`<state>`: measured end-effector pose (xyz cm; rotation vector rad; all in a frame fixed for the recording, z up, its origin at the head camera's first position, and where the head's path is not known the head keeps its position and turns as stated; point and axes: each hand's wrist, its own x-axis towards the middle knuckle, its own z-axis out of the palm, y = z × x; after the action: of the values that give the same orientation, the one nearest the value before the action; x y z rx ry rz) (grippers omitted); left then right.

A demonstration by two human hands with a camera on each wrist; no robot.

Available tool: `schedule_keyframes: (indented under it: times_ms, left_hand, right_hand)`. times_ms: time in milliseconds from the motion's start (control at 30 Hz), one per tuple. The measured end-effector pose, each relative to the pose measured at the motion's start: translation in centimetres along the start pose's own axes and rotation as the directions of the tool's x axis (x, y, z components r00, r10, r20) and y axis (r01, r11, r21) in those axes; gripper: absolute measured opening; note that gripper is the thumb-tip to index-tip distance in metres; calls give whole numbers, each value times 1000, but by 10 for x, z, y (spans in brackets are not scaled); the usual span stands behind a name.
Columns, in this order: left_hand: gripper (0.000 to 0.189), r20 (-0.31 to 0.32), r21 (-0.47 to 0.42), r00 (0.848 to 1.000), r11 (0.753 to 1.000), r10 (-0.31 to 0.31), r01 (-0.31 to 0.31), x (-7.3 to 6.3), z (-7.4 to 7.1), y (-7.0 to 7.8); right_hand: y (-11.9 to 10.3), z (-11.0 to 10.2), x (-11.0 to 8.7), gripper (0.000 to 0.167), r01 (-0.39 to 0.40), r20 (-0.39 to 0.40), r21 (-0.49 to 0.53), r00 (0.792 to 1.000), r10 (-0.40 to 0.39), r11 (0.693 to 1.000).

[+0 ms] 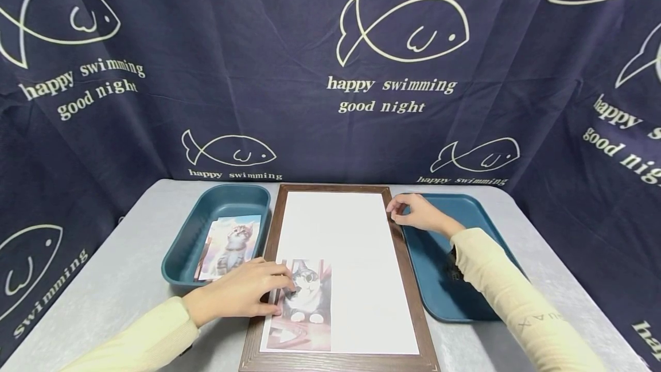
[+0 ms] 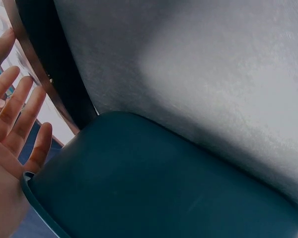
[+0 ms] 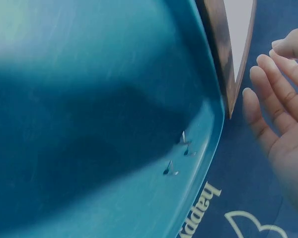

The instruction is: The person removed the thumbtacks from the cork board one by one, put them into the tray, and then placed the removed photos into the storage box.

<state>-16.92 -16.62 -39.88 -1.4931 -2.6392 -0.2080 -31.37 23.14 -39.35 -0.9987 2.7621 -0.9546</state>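
Note:
A print of a grey-and-white cat lies at the lower left of a white board in a brown wooden frame. My left hand reaches over the frame's left side, its fingertips at the print's left edge. The left wrist view shows those fingers extended and spread, with nothing gripped. My right hand hovers at the frame's upper right side, above the tray rim. Its fingers are loosely bent and I see nothing between them. Several small pins lie in the blue tray.
A deep blue bin at the left holds a stack of cat prints. The shallow tray sits right of the frame, with a dark item partly hidden by my sleeve. Behind the grey table hangs a dark blue fish-patterned curtain.

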Motion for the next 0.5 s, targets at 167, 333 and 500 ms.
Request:
schedule_keyframes:
  times_ms: [167, 333, 500]
  left_hand:
    - [35, 0, 9, 1000, 1000, 1, -1, 0, 1, 0]
    - [36, 1, 10, 1000, 1000, -1, 1, -1, 2, -1]
    - [35, 1, 8, 1000, 1000, 1, -1, -1, 2, -1]
  right_hand:
    - [-10, 6, 4, 14, 15, 26, 16, 1000, -16, 1000]
    - [-17, 14, 9, 15, 54, 47, 22, 997, -55, 998]
    - [-29, 22, 14, 16, 86, 75, 11, 993, -86, 996]
